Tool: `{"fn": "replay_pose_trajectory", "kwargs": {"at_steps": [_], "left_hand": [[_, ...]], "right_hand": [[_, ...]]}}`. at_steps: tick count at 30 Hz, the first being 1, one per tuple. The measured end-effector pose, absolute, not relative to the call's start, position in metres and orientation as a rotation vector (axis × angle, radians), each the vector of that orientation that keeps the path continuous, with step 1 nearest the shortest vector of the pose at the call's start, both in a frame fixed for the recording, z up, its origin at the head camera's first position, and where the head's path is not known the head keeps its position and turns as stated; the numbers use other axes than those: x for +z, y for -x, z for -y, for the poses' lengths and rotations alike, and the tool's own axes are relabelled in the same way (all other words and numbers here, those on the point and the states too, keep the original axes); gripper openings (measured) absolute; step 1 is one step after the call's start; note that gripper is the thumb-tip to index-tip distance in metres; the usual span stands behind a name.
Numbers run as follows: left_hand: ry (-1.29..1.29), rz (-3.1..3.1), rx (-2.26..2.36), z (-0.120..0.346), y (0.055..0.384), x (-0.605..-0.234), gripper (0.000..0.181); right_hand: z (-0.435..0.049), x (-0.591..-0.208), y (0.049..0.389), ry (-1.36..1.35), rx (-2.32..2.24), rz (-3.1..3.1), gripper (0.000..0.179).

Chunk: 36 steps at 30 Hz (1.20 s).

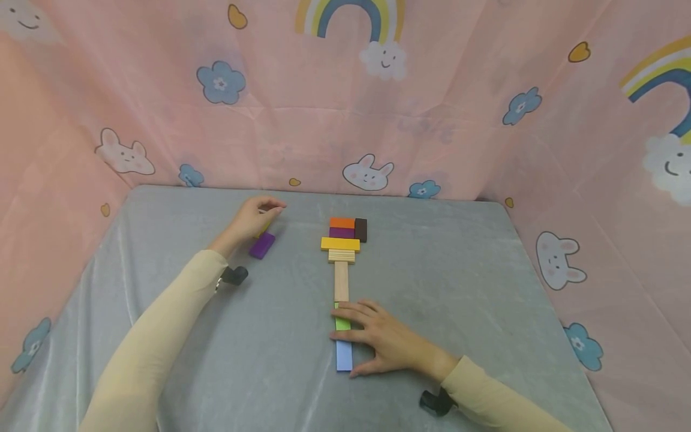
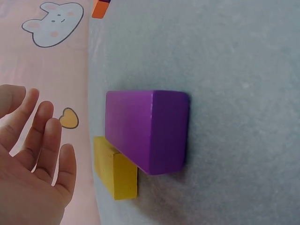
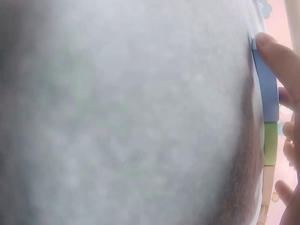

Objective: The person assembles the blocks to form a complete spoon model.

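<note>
My left hand (image 1: 254, 217) hovers over the far left of the table, fingers loosely bent and holding nothing. Close under it lie a purple block (image 2: 145, 131) and a yellow block (image 2: 115, 168), which the purple one partly covers in the left wrist view. My right hand (image 1: 391, 341) reaches from the right over the near end of a block row, fingers spread. Its thumb touches the near end of the light blue block (image 1: 344, 357), and its fingers lie across the green block (image 1: 342, 324), hiding part of both.
Beyond the green block lie a plain wooden block (image 1: 341, 282), narrow wooden pieces (image 1: 342, 256) and a yellow crosswise block (image 1: 340, 243). Orange (image 1: 342, 222), purple (image 1: 342, 233) and dark brown (image 1: 361, 230) blocks sit at the far end. A grey cloth (image 1: 459, 282) covers the table; a pink curtain (image 1: 302, 138) surrounds it.
</note>
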<state>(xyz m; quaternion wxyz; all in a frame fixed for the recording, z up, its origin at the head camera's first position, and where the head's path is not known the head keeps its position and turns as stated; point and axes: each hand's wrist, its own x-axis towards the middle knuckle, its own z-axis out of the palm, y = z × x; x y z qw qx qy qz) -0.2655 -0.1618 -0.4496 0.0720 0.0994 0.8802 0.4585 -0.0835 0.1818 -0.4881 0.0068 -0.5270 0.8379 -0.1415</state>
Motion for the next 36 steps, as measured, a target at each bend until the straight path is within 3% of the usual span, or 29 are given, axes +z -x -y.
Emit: {"fn": "replay_pose_trajectory", "kwargs": {"at_steps": [36], "left_hand": [[-0.253,-2.607,1.376,0.1678,0.2632,-0.4571,0.033]], "right_hand": [[-0.186,-0.4916,0.0858,1.671,-0.527,-2.612,0.065]]}}
